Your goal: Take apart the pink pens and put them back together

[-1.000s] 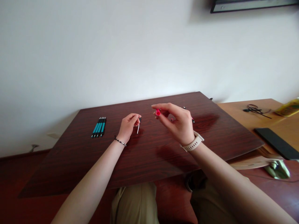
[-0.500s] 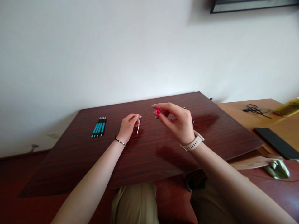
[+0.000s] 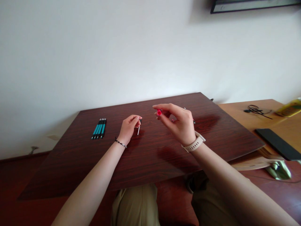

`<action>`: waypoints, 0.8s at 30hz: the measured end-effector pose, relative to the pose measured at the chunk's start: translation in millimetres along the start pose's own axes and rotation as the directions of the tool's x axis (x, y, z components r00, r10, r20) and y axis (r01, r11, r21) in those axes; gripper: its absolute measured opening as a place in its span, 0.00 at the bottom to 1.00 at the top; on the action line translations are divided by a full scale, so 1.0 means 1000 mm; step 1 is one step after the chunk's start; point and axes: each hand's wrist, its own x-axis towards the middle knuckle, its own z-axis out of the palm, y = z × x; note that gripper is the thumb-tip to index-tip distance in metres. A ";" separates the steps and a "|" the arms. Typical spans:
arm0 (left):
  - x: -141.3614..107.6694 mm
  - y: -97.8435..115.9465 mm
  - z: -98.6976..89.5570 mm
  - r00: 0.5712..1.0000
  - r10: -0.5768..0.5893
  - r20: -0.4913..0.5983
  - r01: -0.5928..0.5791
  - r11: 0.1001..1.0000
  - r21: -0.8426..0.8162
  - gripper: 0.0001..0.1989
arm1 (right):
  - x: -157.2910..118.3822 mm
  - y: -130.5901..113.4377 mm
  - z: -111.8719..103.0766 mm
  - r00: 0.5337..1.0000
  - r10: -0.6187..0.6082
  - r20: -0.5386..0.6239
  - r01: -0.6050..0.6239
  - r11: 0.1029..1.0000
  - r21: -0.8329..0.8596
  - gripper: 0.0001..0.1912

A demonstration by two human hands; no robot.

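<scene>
My left hand [image 3: 128, 128], above the dark wooden table [image 3: 141, 160], is closed on a thin pen part [image 3: 138, 130]. A white stem points down from it, with a black piece by the fingertips. My right hand [image 3: 177, 121] is raised higher and pinches a pink tube [image 3: 159, 112] between thumb and fingers. The tube's open round end faces me; it looks like a pen barrel. Several turquoise and black pens [image 3: 99, 128] lie side by side in a row left of my left hand. Behind my right hand, small pink and black parts [image 3: 194, 121] are mostly hidden.
A lighter wooden table [image 3: 237, 114] adjoins on the right. On it are a black cable [image 3: 256, 110], a dark flat slab [image 3: 278, 143] and a yellow package [image 3: 289, 108]. The white wall [image 3: 131, 56] rises behind the dark table.
Both hands keep their places and grips. The view has shifted very slightly; nothing else visibly differs.
</scene>
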 end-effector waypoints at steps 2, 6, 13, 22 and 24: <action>0.000 -0.001 0.000 1.000 -0.001 -0.001 0.001 1.000 -0.007 0.17 | 0.000 0.002 -0.001 1.000 0.020 -0.001 -0.020 1.000 -0.001 0.11; 0.001 -0.003 -0.001 1.000 -0.001 0.003 0.001 1.000 -0.026 0.18 | 0.002 0.013 -0.005 0.996 0.067 -0.056 -0.069 0.997 -0.027 0.11; 0.000 -0.004 -0.001 1.000 -0.005 0.003 0.006 0.999 -0.045 0.18 | 0.005 0.044 -0.020 0.971 0.148 -0.187 -0.163 0.984 -0.069 0.08; 0.000 -0.002 -0.001 1.000 -0.001 0.003 0.001 0.999 -0.039 0.18 | -0.004 0.090 -0.029 0.922 0.349 -0.169 -0.346 0.937 0.047 0.33; 0.000 -0.003 -0.001 1.000 0.002 0.004 -0.002 0.999 -0.037 0.17 | -0.007 0.099 -0.030 0.914 0.384 -0.131 -0.383 0.923 0.034 0.32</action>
